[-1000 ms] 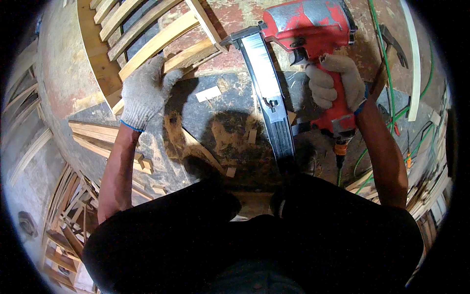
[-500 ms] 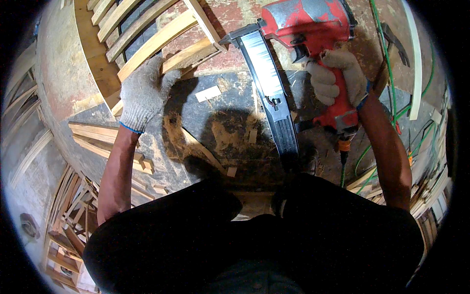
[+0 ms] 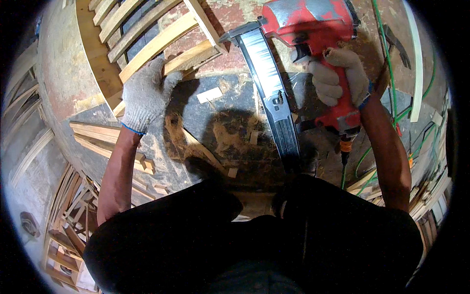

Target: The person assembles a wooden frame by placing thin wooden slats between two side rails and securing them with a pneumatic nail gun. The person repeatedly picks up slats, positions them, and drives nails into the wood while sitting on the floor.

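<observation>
My right hand, in a pale knit glove, is closed round the handle of a red pneumatic nail gun. The gun's long magazine slants down toward my legs, with a strip of fasteners showing in it. Its nose is against or very close to the outer corner of a slatted wooden frame; I cannot tell if they touch. My left hand, gloved alike, grips the near wooden slat of that frame at its left part, fingers hidden behind the wood, thumb on the near side.
Loose wood strips lie left of my left forearm. Sawdust and offcuts, one a pale flat piece, are scattered before my knees. A green air hose runs at the right, beside a hammer and a long pale strip.
</observation>
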{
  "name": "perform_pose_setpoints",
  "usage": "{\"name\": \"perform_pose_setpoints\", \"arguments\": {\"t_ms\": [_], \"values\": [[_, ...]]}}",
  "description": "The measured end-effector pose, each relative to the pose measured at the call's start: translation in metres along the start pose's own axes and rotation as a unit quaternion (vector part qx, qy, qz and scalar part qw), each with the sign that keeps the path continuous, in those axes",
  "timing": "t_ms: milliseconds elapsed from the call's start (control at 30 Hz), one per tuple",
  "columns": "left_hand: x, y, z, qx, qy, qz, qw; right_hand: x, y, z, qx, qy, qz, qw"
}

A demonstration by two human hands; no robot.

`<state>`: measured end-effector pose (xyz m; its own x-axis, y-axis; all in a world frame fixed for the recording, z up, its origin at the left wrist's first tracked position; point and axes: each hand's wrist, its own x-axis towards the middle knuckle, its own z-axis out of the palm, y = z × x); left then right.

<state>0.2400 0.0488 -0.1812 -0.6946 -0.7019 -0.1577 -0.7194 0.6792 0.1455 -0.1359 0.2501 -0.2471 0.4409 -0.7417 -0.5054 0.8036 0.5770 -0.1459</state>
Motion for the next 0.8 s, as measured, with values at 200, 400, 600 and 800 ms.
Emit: {"name": "perform_pose_setpoints", "arguments": {"t_ms": [200,400,600,800], "values": [[0.0,0.003,-0.005,0.032,-0.079,-0.053,0.995,-0.001,-0.001,0.002,0.002,0.002,-0.002,1.0],[0.002,0.006,-0.009,0.015,-0.077,-0.052,0.996,-0.007,-0.002,0.007,0.012,0.026,-0.012,1.0],[0.001,0.011,-0.012,-0.005,-0.05,-0.029,0.998,-0.017,-0.018,0.012,-0.186,0.199,-0.133,0.953],[0.008,-0.051,-0.036,-0.054,0.189,-0.038,0.98,-0.028,-0.016,0.03,-0.427,0.314,-0.211,0.821]]}}
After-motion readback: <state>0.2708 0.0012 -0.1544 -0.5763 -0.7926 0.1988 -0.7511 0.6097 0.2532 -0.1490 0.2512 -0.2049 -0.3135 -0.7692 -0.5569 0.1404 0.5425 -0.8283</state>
